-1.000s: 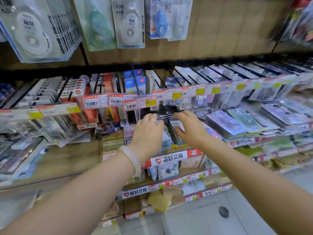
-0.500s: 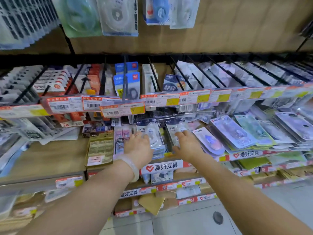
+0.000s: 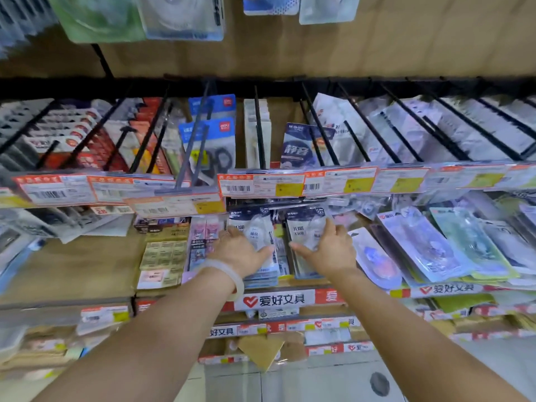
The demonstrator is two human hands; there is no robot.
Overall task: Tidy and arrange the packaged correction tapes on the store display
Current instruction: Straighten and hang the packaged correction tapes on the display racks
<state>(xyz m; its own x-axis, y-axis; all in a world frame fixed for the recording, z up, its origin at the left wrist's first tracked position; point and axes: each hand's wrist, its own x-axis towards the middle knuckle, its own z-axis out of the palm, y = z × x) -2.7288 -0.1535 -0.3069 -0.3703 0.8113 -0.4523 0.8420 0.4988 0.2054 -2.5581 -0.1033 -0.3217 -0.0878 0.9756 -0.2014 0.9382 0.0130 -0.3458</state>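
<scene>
Two stacks of packaged correction tapes lie side by side on the sloped shelf under the price tag rail. My left hand (image 3: 242, 250), with a pale bangle on the wrist, rests flat on the left stack (image 3: 255, 227), fingers spread. My right hand (image 3: 327, 250) lies with straight fingers on the right stack (image 3: 304, 227), thumb pointing left. Both stacks have dark blue headers and clear blisters. The lower halves of the stacks are hidden under my hands.
Black peg hooks (image 3: 319, 126) with hanging packs jut out above the price tag rail (image 3: 261, 187). More blister packs (image 3: 420, 248) fan out to the right. Small boxes (image 3: 164, 256) sit to the left on the wooden shelf (image 3: 72, 268). Lower shelves and floor lie below.
Both hands dropped from the peg hook area under the price rail down onto the two stacks on the shelf, and now lie flatter and wider apart on them.
</scene>
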